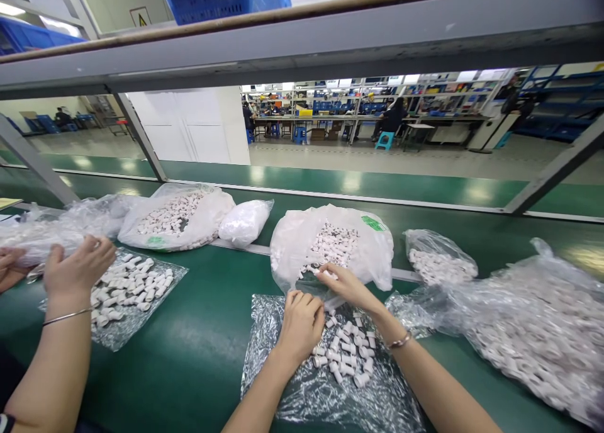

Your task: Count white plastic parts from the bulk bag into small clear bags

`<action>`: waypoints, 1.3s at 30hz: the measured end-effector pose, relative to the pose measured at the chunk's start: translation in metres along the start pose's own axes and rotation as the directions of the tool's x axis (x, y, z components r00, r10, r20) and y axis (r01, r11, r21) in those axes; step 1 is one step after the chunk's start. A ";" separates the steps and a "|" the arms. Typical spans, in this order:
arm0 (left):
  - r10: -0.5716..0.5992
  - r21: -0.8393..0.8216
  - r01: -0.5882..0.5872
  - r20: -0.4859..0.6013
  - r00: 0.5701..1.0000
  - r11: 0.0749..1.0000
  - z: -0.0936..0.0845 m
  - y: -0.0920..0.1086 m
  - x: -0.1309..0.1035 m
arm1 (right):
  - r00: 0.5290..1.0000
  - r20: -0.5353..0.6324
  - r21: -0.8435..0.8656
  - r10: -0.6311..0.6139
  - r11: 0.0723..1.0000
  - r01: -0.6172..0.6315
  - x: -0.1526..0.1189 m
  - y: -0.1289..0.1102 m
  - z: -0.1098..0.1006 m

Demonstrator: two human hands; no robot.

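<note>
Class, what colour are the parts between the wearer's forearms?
White; the parts show best in the head view.

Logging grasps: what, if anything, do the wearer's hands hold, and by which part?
Cannot be told: the left hand is at the near edge of the middle bag, the right hand at its opening.

Green bench (189,332): white bags (377,253), crinkled plastic sheets (325,404), clear bags (455,304).

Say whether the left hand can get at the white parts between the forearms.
Likely yes: the left hand is right beside the white parts, which lie uncovered; the right forearm passes to their right, seemingly leaving the way free.
</note>
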State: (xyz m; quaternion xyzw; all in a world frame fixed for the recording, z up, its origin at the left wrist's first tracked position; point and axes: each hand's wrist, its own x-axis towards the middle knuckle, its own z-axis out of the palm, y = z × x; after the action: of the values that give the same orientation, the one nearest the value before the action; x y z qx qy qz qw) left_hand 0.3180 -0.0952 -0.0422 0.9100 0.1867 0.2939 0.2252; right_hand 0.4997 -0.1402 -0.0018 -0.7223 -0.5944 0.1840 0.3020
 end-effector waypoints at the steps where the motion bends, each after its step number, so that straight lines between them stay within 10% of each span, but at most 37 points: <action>1: -0.017 -0.012 0.017 -0.008 1.000 1.000 -0.001 -0.001 0.001 | 0.997 0.072 0.062 -0.037 0.998 0.032 -0.003 -0.005 -0.011; 6: -0.180 -0.168 0.172 -0.035 0.983 0.971 -0.002 -0.009 0.004 | 0.846 0.476 0.172 -0.240 0.969 0.178 -0.023 -0.036 -0.042; 11: -0.213 -0.203 0.201 -0.040 0.976 0.958 -0.002 -0.011 0.005 | 0.804 0.538 0.030 -0.254 0.959 0.283 -0.035 -0.058 -0.030; 18: -0.083 -0.155 0.081 -0.005 0.997 0.985 -0.005 -0.002 0.004 | 0.994 0.086 -0.199 -0.074 0.976 0.090 -0.021 -0.029 -0.037; 26: 0.031 -0.143 -0.021 0.067 0.997 0.989 -0.004 0.004 0.000 | 0.978 -0.195 -0.365 0.075 0.920 -0.144 0.001 0.030 -0.003; 39: 0.017 -0.127 -0.008 0.071 0.997 0.992 -0.007 0.006 0.000 | 0.949 -0.273 0.381 0.159 0.924 -0.045 0.007 0.037 -0.042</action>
State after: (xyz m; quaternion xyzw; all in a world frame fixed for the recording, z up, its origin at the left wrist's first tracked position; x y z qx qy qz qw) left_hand 0.3152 -0.0982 -0.0339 0.9050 0.1540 0.2737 0.2870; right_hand 0.5556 -0.1472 0.0062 -0.7021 -0.4576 0.1969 0.5088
